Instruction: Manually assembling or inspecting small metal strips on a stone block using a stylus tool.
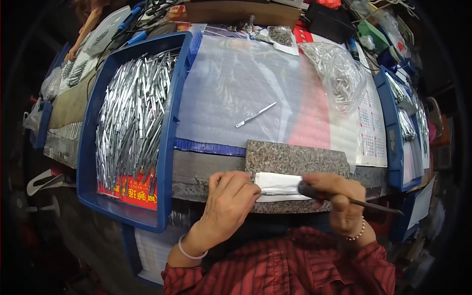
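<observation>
Head view, from the left: a blue tray (169,162) stands toward the left side of the work surface, loaded with thin silver metal strips (130,113) that lie roughly lengthwise over a red printed sheet (129,195). Right of it, a clear plastic sheet (221,73) covers the middle, and one loose metal piece (255,115) lies slantwise on it, toward its near edge. At the near edge of the surface sits a speckled stone slab (295,156), a folded white pad (278,181) along its near side. The left hand (228,204) brings thumb and fingertips together at the pad's left end, where a slim grey strip (281,193) seems to lie; whether it is pinched I cannot tell. The right hand (341,196) is closed around a dark tool (368,203), thick end over the pad's right end, thin shaft pointing right.

The step in hand appears to be working a strip on the padded slab with the tool's thick end; the next move calls for a steady left hold, fingertips clear of that end.
</observation>
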`<action>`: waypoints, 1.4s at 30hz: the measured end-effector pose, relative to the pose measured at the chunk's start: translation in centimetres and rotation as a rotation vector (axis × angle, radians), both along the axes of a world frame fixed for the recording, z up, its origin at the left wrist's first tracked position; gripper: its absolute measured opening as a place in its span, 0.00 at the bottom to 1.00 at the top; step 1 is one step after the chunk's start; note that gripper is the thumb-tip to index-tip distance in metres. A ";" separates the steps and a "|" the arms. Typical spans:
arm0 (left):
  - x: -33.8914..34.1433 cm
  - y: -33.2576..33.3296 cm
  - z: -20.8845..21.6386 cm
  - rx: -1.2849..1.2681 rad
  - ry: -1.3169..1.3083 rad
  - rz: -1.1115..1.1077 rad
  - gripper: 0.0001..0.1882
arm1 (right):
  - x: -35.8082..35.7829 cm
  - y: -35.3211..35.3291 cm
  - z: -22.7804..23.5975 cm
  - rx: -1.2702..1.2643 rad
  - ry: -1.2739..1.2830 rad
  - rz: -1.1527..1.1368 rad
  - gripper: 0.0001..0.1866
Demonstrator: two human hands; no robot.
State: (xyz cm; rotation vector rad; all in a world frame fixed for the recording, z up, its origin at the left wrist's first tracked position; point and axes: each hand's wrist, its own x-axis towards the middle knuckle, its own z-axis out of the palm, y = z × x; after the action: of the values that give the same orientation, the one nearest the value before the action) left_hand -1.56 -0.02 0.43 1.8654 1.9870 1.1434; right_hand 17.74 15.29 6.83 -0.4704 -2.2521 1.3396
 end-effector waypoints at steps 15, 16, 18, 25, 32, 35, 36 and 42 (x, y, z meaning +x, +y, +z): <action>0.6 0.6 0.8 -0.022 0.047 0.056 0.10 | 3.9 0.9 -0.5 0.019 -0.003 -0.138 0.26; 0.6 0.6 0.8 -0.023 0.048 0.062 0.10 | 3.7 1.1 -0.3 0.086 0.051 -0.119 0.23; 0.5 0.6 0.7 -0.029 0.052 0.056 0.10 | 4.1 0.7 0.6 0.112 0.112 -0.104 0.17; 0.6 0.6 0.9 -0.028 0.076 0.046 0.10 | 1.7 1.4 -2.6 0.203 -0.077 0.061 0.07; 1.8 -1.3 2.6 -0.026 0.153 0.098 0.11 | 5.1 -0.1 -0.6 0.090 0.075 -0.155 0.15; 3.0 -2.1 3.7 -0.016 0.103 0.091 0.11 | 5.9 -1.6 -1.4 -0.241 0.006 -0.216 0.13; 3.4 -2.4 4.0 -0.005 0.054 0.077 0.10 | 6.2 -1.5 -1.6 -0.331 -0.064 -0.142 0.14; 5.9 -3.4 4.8 0.028 -0.008 0.078 0.11 | 6.8 -2.5 -2.3 -0.752 -0.147 -0.023 0.09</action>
State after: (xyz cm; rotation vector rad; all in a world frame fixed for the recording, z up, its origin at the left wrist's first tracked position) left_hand 4.38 -3.39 5.20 1.8081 2.0668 1.2039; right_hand 24.55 12.75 4.57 -0.8568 -1.7636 2.1820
